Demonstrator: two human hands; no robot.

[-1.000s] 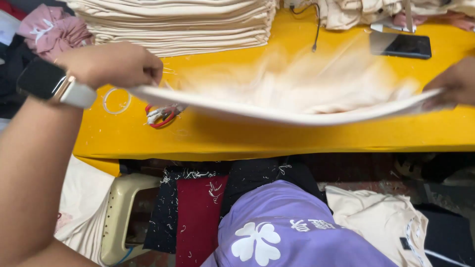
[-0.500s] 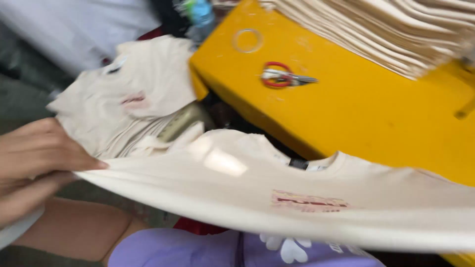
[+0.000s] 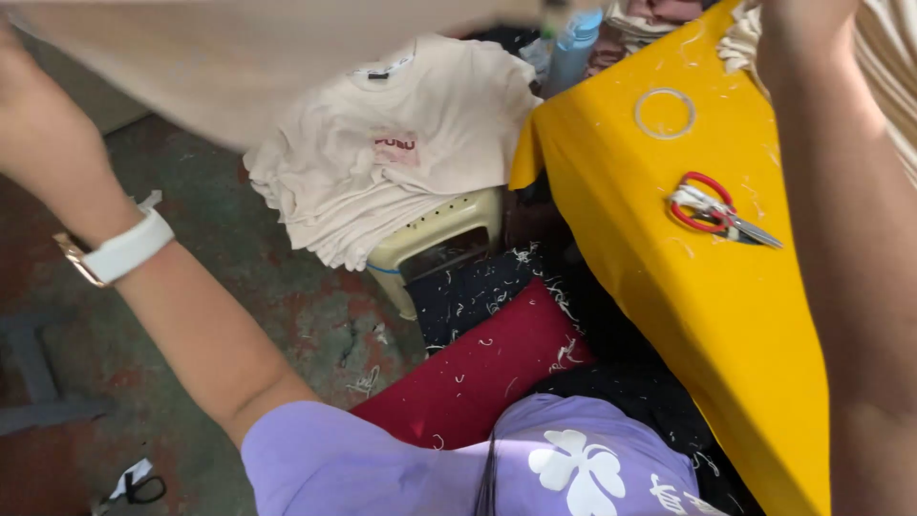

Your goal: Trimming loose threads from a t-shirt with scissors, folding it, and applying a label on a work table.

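I hold a cream T-shirt (image 3: 239,57) stretched in the air along the top of the view. My left hand (image 3: 33,124), with a white wristwatch on the wrist, grips its left end. My right hand (image 3: 798,24) is raised at the top right edge, fingers closed on the shirt's other end, mostly out of frame. Below the shirt, a pile of cream T-shirts (image 3: 392,162) with small red prints lies on a pale plastic stool (image 3: 444,239).
A yellow table (image 3: 707,306) runs along the right, with red-handled scissors (image 3: 712,210), a clear tape ring (image 3: 665,113) and stacked cream cloth at its far corner. A blue bottle (image 3: 575,43) stands behind. Red and black fabric (image 3: 487,354) lies near my lap. Black scissors (image 3: 138,487) lie on the floor.
The cream shirt has gone from lying over the table to being lifted high and swung left over the stool pile. My view has turned left toward the floor.
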